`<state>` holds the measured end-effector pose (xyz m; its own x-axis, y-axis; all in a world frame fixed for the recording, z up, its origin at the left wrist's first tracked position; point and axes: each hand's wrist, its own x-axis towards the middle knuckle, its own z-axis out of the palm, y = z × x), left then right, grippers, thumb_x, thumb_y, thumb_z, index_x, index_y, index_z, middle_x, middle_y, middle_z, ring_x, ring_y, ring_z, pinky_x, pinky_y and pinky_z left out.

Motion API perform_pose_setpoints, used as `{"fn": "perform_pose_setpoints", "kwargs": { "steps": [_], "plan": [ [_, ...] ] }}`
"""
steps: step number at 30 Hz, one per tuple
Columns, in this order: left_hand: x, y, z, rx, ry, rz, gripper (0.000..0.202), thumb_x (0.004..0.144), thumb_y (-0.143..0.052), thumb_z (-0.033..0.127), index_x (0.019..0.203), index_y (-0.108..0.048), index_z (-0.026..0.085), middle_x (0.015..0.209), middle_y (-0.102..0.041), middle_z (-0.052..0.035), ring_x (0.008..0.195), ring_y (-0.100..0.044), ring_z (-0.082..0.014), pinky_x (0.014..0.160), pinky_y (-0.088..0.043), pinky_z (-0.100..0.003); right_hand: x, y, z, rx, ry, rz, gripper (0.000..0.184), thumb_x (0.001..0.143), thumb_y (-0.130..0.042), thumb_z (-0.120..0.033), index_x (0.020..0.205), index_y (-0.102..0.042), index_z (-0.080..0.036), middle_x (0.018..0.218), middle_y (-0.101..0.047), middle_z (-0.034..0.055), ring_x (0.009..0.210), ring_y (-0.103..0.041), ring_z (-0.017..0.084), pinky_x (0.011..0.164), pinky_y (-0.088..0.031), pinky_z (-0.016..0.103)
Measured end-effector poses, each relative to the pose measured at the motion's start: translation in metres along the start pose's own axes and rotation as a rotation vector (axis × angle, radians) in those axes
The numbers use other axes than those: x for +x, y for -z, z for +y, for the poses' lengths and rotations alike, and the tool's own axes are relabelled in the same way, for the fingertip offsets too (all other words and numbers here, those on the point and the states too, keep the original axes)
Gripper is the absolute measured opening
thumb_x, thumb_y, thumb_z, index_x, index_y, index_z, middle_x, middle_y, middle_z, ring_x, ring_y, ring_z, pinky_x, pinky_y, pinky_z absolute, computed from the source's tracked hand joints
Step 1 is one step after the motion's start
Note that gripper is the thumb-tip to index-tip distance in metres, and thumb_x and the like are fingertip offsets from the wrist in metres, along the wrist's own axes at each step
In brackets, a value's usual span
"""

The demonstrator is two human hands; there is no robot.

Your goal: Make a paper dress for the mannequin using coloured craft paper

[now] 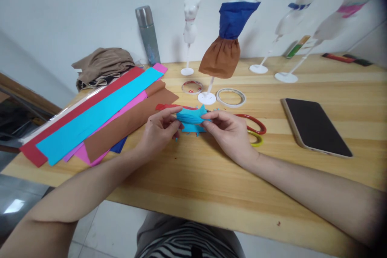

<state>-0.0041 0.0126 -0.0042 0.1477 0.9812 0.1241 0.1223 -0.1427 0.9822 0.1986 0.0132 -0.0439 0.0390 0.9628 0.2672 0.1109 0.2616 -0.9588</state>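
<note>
A small piece of turquoise crepe paper (191, 116), gathered in fine folds, is stretched between my two hands above the table. My left hand (160, 127) pinches its left end between thumb and fingers. The right end is pinched in my right hand (232, 131). Under it lie more turquoise paper (193, 128) and small blue scraps. Scissors with red and yellow handles (255, 123) lie beside my right hand, their blades mostly hidden. A strip of red paper (169, 107) lies just behind my left hand.
Paper strips, including a long turquoise one (102, 115) and a brown one (130, 123), are piled at left by brown cloth (102, 62). Behind stand a thermos (148, 36), a mini mannequin in blue and brown (223, 48), other mannequins, and a tape roll (231, 104). A phone (316, 125) lies right.
</note>
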Motion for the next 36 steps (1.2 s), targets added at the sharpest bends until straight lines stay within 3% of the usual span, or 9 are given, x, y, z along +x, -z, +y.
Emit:
{"fn": "perform_pose_setpoints", "kwargs": {
  "steps": [6,16,22,36],
  "plan": [
    [0.000,-0.005,0.001,-0.013,0.013,-0.058,0.039,0.066,-0.071,0.013,0.105,-0.071,0.016,0.071,-0.070,0.0026,0.058,-0.064,-0.0107,0.055,-0.052,-0.023,0.000,0.000,-0.002,-0.015,0.013,-0.002,0.016,0.076,-0.073,-0.039,0.082,-0.074,-0.024,0.069,-0.069,0.0007,0.062,-0.060,0.018,0.063,-0.051,0.034],
    [0.002,-0.002,-0.001,-0.064,0.075,-0.088,0.034,0.067,-0.084,0.025,0.094,-0.065,0.017,0.067,-0.069,0.0018,0.059,-0.067,-0.0135,0.057,-0.054,-0.026,-0.001,0.001,-0.002,-0.010,0.022,-0.017,0.013,0.077,-0.074,-0.037,0.082,-0.073,-0.025,0.072,-0.070,0.0016,0.064,-0.062,0.019,0.064,-0.053,0.035],
    [0.004,-0.002,-0.010,-0.111,0.051,-0.068,0.033,0.069,-0.085,0.032,0.087,-0.061,0.018,0.060,-0.068,0.0017,0.054,-0.067,-0.0144,0.052,-0.053,-0.025,-0.001,0.000,-0.004,0.008,0.003,0.006,0.016,0.075,-0.073,-0.037,0.081,-0.074,-0.023,0.069,-0.069,0.0004,0.062,-0.060,0.017,0.062,-0.050,0.033],
    [0.002,-0.007,-0.008,-0.128,0.059,-0.012,0.026,0.068,-0.083,0.029,0.078,-0.062,0.018,0.059,-0.071,0.0004,0.051,-0.069,-0.0164,0.049,-0.056,-0.025,-0.001,0.000,-0.005,-0.020,0.007,-0.001,0.014,0.075,-0.073,-0.035,0.083,-0.074,-0.024,0.070,-0.068,0.0008,0.063,-0.060,0.018,0.063,-0.051,0.034]
  ]
}}
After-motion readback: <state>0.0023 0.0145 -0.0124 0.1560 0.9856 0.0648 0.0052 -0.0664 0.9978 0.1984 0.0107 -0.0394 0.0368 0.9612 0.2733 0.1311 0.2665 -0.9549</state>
